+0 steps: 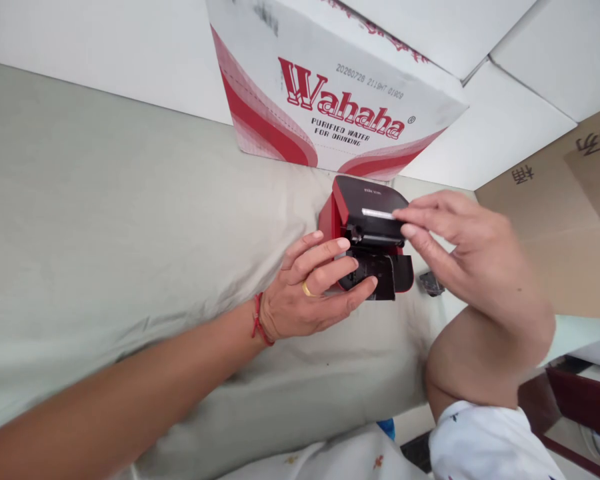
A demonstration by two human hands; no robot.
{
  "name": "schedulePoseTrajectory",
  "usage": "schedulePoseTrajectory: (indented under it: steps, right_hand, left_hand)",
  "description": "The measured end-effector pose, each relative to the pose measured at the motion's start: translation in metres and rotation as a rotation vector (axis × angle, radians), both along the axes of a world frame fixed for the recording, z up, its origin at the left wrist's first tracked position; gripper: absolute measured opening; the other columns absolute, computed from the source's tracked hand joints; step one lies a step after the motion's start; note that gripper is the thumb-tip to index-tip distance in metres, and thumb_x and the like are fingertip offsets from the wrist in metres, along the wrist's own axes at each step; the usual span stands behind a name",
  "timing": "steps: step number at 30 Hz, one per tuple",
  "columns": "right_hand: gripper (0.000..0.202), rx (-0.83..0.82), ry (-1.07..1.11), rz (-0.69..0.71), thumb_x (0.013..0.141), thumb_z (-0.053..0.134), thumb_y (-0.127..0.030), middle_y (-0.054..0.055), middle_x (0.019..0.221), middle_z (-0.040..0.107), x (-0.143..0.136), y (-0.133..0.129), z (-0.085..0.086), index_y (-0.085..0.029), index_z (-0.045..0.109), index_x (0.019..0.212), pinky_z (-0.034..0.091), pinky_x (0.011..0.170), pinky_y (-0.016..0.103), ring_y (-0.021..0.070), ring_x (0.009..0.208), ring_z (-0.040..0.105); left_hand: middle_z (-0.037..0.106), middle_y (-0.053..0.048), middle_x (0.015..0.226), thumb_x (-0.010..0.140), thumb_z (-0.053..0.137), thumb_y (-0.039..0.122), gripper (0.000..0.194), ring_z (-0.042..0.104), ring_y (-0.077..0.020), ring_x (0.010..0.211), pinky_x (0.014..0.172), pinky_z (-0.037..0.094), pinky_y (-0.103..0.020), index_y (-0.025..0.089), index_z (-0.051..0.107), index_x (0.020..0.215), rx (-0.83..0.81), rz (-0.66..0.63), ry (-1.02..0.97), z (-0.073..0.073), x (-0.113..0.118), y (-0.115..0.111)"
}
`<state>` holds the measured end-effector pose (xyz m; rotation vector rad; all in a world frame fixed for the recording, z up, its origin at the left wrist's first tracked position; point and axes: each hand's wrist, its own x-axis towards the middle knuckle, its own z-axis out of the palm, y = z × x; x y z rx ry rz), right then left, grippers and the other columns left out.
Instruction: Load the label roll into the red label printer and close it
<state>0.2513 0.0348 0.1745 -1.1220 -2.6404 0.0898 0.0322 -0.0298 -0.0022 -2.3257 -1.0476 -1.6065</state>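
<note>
A small red and black device point(370, 200) stands on the pale cloth, its dark front flap point(404, 272) folded down and its inside showing. My left hand point(317, 283), with a gold ring and a red string bracelet, lies at its left side, fingers spread over the flap and lower opening. From the right, my right hand point(460, 240) reaches to the upper part, thumb and fingertips drawn together near the right end of a light strip on the lid. Whether anything thin is between those fingertips is too small to tell.
Behind the device is a white and red Wahaha water carton point(345, 80). A brown cardboard box point(555, 213) stands at the right. A small dark object point(431, 284) lies right of the device on the cloth point(130, 200).
</note>
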Motion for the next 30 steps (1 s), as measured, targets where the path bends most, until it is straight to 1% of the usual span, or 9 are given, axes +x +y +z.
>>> schedulePoseTrajectory:
  steps: [4, 8, 11, 14, 16, 22, 25, 27, 30]
  right_hand:
    - [0.04, -0.122, -0.239, 0.094, 0.11, 0.048, -0.019, 0.011, 0.122, 0.083, 0.002, -0.005, 0.002, -0.021, 0.085, 0.123, 0.064, 0.082, 0.039, 0.0264, 0.105, 0.08]
    - [0.046, -0.074, -0.291, 0.079, 0.104, 0.045, -0.01, 0.01, 0.123, 0.084, -0.003, -0.003, 0.0, -0.022, 0.087, 0.12, 0.061, 0.074, 0.037, 0.026, 0.103, 0.081]
    - [0.048, -0.041, -0.306, 0.073, 0.1, 0.046, -0.005, 0.007, 0.116, 0.085, -0.008, -0.005, -0.003, -0.023, 0.088, 0.111, 0.057, 0.068, 0.035, 0.0238, 0.095, 0.081]
    - [0.048, -0.003, -0.301, 0.071, 0.098, 0.045, -0.002, 0.006, 0.106, 0.085, -0.012, -0.009, -0.006, -0.021, 0.088, 0.1, 0.054, 0.066, 0.035, 0.0228, 0.089, 0.08]
    - [0.048, 0.01, -0.283, 0.073, 0.099, 0.044, -0.002, 0.006, 0.104, 0.085, -0.012, -0.009, -0.008, -0.02, 0.088, 0.098, 0.054, 0.065, 0.036, 0.0231, 0.088, 0.08]
    - [0.046, -0.005, -0.238, 0.131, 0.105, 0.046, -0.006, 0.007, 0.117, 0.086, -0.002, -0.008, -0.004, -0.017, 0.088, 0.118, 0.063, 0.071, 0.033, 0.0204, 0.091, 0.082]
    - [0.043, 0.009, -0.261, 0.205, 0.107, 0.046, -0.01, 0.011, 0.122, 0.085, 0.003, -0.014, 0.004, -0.017, 0.086, 0.121, 0.065, 0.07, 0.032, 0.0222, 0.094, 0.082]
    - [0.04, -0.006, -0.278, 0.269, 0.107, 0.048, -0.011, 0.012, 0.12, 0.086, 0.003, -0.021, 0.009, -0.017, 0.086, 0.12, 0.065, 0.068, 0.033, 0.0233, 0.094, 0.082]
    - [0.038, -0.051, -0.297, 0.318, 0.105, 0.05, -0.008, 0.012, 0.114, 0.085, 0.0, -0.033, 0.014, -0.018, 0.085, 0.117, 0.065, 0.067, 0.032, 0.0229, 0.092, 0.08]
  left_hand:
    - [0.077, 0.0, 0.122, 0.096, 0.076, 0.031, 0.045, 0.067, -0.0249, 0.143, 0.131, 0.048, -0.048, 0.046, 0.073, 0.139, 0.043, 0.007, -0.041, 0.0, 0.0, 0.003]
    - [0.073, -0.009, 0.15, 0.108, 0.058, 0.041, 0.062, 0.059, -0.0304, 0.157, 0.139, 0.035, -0.054, 0.034, 0.049, 0.168, -0.134, -0.037, -0.162, 0.004, -0.008, 0.009]
    - [0.073, -0.006, 0.157, 0.112, 0.047, 0.034, 0.064, 0.062, -0.0276, 0.156, 0.145, 0.018, -0.055, 0.035, 0.036, 0.175, -0.269, -0.105, -0.155, 0.01, -0.015, 0.013]
    - [0.079, -0.003, 0.148, 0.111, 0.043, 0.023, 0.065, 0.069, -0.0231, 0.149, 0.147, 0.011, -0.052, 0.036, 0.038, 0.174, -0.307, -0.135, -0.175, 0.015, -0.018, 0.015]
    - [0.08, -0.003, 0.145, 0.109, 0.043, 0.02, 0.063, 0.07, -0.0229, 0.146, 0.147, 0.013, -0.053, 0.036, 0.044, 0.171, -0.343, -0.141, -0.18, 0.016, -0.02, 0.015]
    - [0.077, -0.009, 0.148, 0.106, 0.058, 0.028, 0.049, 0.062, -0.0299, 0.155, 0.142, 0.032, -0.06, 0.03, 0.057, 0.155, -0.459, -0.254, -0.294, 0.013, -0.02, 0.014]
    - [0.077, -0.01, 0.143, 0.109, 0.063, 0.032, 0.042, 0.064, -0.0288, 0.152, 0.139, 0.039, -0.058, 0.031, 0.058, 0.151, -0.526, -0.3, -0.461, 0.014, -0.012, 0.01]
    - [0.075, -0.01, 0.144, 0.108, 0.068, 0.033, 0.045, 0.068, -0.0265, 0.146, 0.136, 0.046, -0.054, 0.031, 0.056, 0.151, -0.567, -0.328, -0.59, 0.015, -0.007, 0.008]
    - [0.065, -0.009, 0.156, 0.104, 0.073, 0.036, 0.052, 0.059, -0.0271, 0.155, 0.138, 0.043, -0.054, 0.033, 0.053, 0.153, -0.614, -0.293, -0.687, 0.013, -0.002, 0.01]
